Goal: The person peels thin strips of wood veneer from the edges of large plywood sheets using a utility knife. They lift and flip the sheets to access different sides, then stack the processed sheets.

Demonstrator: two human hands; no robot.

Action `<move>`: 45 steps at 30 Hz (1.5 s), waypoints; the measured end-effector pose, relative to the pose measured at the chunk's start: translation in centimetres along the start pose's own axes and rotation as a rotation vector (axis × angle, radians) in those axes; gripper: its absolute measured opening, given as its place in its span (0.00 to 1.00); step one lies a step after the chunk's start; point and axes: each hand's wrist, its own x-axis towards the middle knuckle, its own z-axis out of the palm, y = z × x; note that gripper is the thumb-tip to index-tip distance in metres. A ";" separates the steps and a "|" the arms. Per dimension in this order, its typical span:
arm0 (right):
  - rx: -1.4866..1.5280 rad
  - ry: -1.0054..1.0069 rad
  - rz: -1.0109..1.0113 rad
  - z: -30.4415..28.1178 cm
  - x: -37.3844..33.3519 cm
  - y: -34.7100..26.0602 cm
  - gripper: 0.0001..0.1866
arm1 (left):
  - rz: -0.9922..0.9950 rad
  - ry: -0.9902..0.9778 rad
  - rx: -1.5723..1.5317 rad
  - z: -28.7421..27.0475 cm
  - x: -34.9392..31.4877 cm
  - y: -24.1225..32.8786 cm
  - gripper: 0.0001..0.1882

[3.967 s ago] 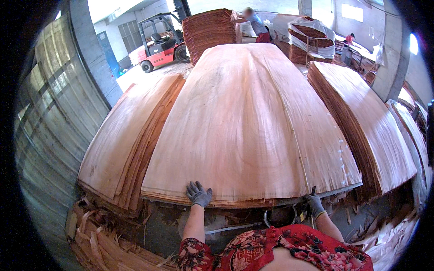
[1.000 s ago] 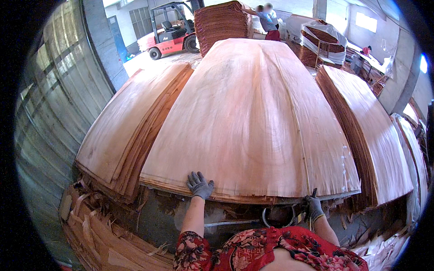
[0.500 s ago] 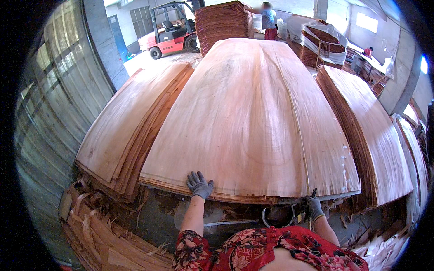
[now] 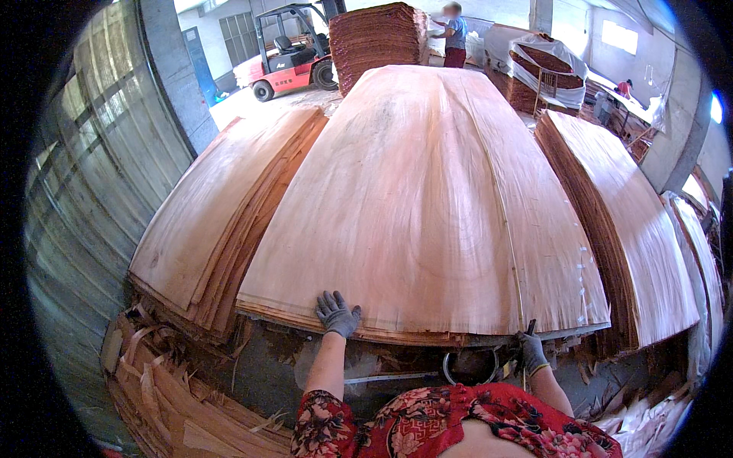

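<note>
A wide, pale wood veneer sheet (image 4: 397, 206) lies on top of a stack in front of me. My left hand (image 4: 337, 314), in a grey glove, lies flat on its near edge with fingers spread. At the same edge, further right, my right hand (image 4: 532, 353), also gloved, is closed around a slim dark tool (image 4: 531, 327) that pokes up past the fingers; its kind is too small to make out. A narrow strip (image 4: 505, 229) with a long seam runs along the sheet's right side, ending near this hand. Small pale marks dot the right margin.
Veneer stacks flank mine on the left (image 4: 206, 198) and right (image 4: 626, 221). Scrap strips (image 4: 168, 389) heap at lower left. A metal ring (image 4: 469, 368) sits below the near edge. Behind are a red forklift (image 4: 294, 61), a tall veneer pile (image 4: 378, 46) and a person (image 4: 456, 34).
Both my hands and the sheet stay where they were. At the back, the person beside the tall pile has shifted slightly and changed the position of an arm.
</note>
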 end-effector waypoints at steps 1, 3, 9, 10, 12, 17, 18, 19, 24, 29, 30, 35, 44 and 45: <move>0.011 -0.006 -0.002 0.2 -0.1 0.0 0.07 | -0.001 0.001 0.000 0.0 0.0 -0.1 0.46; 0.043 -0.011 -0.007 0.2 -0.1 0.2 0.07 | 0.002 0.003 -0.002 0.1 0.1 -0.2 0.45; 0.040 0.010 -0.047 -0.2 0.9 1.1 0.08 | 0.012 0.022 0.033 0.4 0.2 -0.2 0.46; 0.062 0.006 -0.044 -0.2 1.0 1.1 0.07 | 0.010 0.019 0.026 0.4 0.2 -0.1 0.46; 0.079 0.000 -0.040 0.0 1.0 0.9 0.07 | 0.007 0.013 0.012 0.3 0.2 -0.1 0.45; 0.060 -0.003 -0.038 0.2 0.2 0.5 0.03 | 0.017 0.007 0.008 0.1 -0.2 -0.2 0.45; 0.053 0.001 -0.010 0.1 0.2 0.4 0.03 | 0.018 0.007 0.014 0.1 -0.3 -0.1 0.45; 0.046 0.006 0.018 -0.1 0.3 0.3 0.03 | 0.016 0.006 0.014 0.0 -0.3 0.0 0.45; -0.054 0.040 0.023 0.4 -0.4 -0.3 0.02 | 0.000 -0.010 0.010 -0.2 -0.3 0.0 0.45; -0.051 0.039 0.006 0.0 -0.6 -0.3 0.04 | 0.007 -0.022 -0.001 -0.6 -0.4 0.5 0.45; -0.055 0.038 0.004 0.0 -0.6 -0.4 0.04 | 0.005 -0.026 -0.004 -0.7 -0.5 0.5 0.45; -0.045 0.030 0.050 1.0 -1.7 -1.2 0.04 | -0.001 -0.009 0.006 -0.4 -0.4 -0.2 0.45; 0.012 0.005 0.047 1.2 -2.8 -2.0 0.05 | 0.017 0.014 0.000 0.1 -0.1 0.1 0.45; -0.010 0.006 0.055 1.4 -2.9 -2.1 0.05 | 0.014 0.014 0.008 0.1 -0.1 0.0 0.45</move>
